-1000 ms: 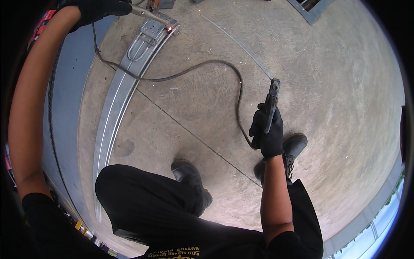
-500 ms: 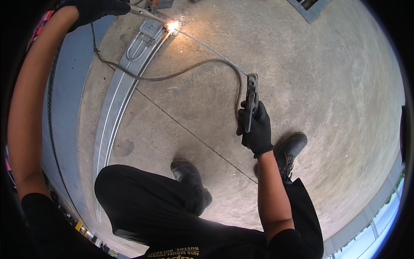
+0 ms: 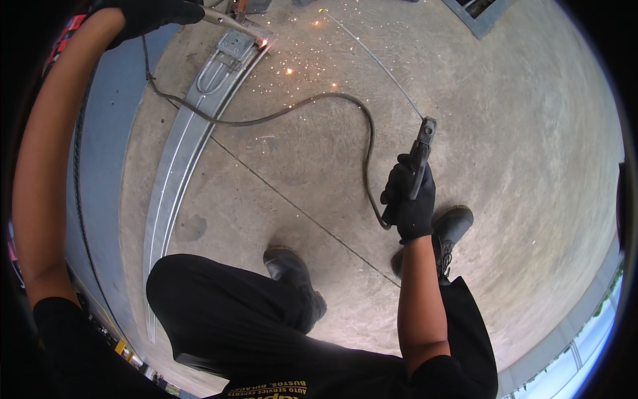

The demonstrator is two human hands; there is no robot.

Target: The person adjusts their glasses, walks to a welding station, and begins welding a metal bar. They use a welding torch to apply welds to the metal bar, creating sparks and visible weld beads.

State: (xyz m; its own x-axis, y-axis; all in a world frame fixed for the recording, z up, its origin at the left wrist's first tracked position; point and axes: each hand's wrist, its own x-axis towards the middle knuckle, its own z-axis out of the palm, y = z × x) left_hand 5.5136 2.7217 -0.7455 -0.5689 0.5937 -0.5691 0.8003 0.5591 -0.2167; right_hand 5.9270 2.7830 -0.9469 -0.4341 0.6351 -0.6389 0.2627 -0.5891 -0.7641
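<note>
My right hand (image 3: 413, 206), in a black glove, is closed around a welding electrode holder (image 3: 426, 136). From its jaws a long thin welding rod (image 3: 379, 61) slants up and left, its glowing tip apart from the metal. My left hand (image 3: 149, 18), also gloved, is closed on a grey metal pipe (image 3: 229, 24) at the top left; its fingers are partly hidden. The pipe's far end lies by a small glowing spot at the end of a long silver metal rail (image 3: 174, 156). A plate with a U-shaped bar (image 3: 211, 76) sits on that end.
A dark welding cable (image 3: 319, 99) curves over the concrete floor (image 3: 531, 146) from the rail to my right hand. Sparks scatter near the rail's end. My boots (image 3: 292, 279) stand below. A metal-edged floor opening (image 3: 475, 16) lies at the top right.
My right hand has moved right, drawing the rod's tip away from the rail's end. The bright arc there has shrunk to a small glow, and sparks have spread over the floor. My left hand barely moved.
</note>
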